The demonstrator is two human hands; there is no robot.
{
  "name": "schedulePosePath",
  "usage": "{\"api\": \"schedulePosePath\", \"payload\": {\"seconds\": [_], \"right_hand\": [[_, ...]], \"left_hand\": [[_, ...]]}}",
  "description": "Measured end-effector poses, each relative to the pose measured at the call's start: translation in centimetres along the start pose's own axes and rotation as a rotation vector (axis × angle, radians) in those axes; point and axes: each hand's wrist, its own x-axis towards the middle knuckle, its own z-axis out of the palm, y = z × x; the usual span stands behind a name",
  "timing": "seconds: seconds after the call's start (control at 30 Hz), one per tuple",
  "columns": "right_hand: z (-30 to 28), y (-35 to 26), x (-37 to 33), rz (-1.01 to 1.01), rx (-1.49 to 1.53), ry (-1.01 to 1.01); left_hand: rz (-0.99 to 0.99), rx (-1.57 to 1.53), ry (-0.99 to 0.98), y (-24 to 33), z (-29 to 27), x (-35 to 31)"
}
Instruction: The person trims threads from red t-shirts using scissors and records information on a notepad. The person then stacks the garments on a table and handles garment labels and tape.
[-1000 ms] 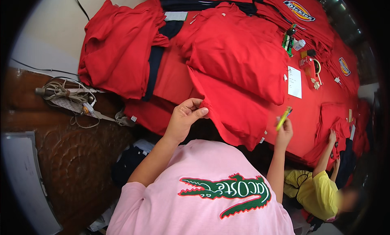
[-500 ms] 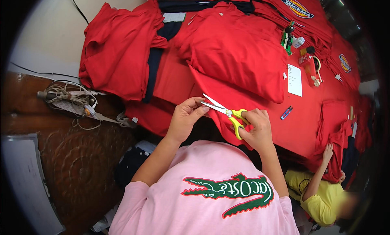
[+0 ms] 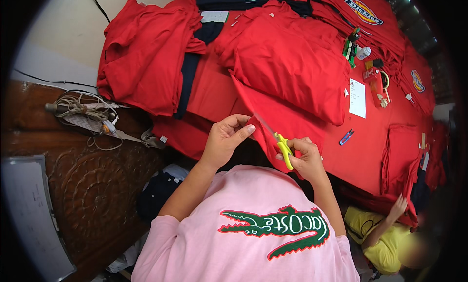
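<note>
In my right hand (image 3: 306, 158) is a pair of scissors (image 3: 283, 149) with yellow handles. Their blades look closed together, though motion smears them, and point up and left toward my other hand. Thumb and fingers of my left hand (image 3: 225, 141) pinch the edge of a red garment (image 3: 262, 141). That cloth hangs over the table's near edge between my hands and runs back to a heap of red garments (image 3: 292, 58). What lies right at the blade tips is too small to make out.
On the red-covered table (image 3: 336, 158) lie small blue snips (image 3: 346, 137), a paper sheet (image 3: 357, 99) and a tape dispenser (image 3: 378, 82). Another red garment pile (image 3: 146, 58) stands left. A person in yellow (image 3: 385, 243) handles red cloth at right. A cord bundle (image 3: 83, 111) hangs left.
The scissor blades, spread apart before, have come together, and the handles have turned more upright. My left hand still pinches the garment edge. The co-worker's hand has shifted downward slightly.
</note>
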Motion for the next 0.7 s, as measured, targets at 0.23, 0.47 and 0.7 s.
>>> {"api": "schedulePosePath", "payload": {"seconds": [0.23, 0.47, 0.7], "right_hand": [[-5.8, 12.5, -1.7, 0.402, 0.387, 0.683], [-12.8, 24.2, -7.9, 0.835, -0.717, 0.648], [-9.3, 19.1, -5.5, 0.601, -0.737, 0.688]], "left_hand": [[0.000, -0.012, -0.011, 0.4, 0.3, 0.8], [-0.013, -0.008, -0.015, -0.4, 0.4, 2.3], [-0.033, 0.017, 0.002, -1.3, 1.1, 4.1]]}}
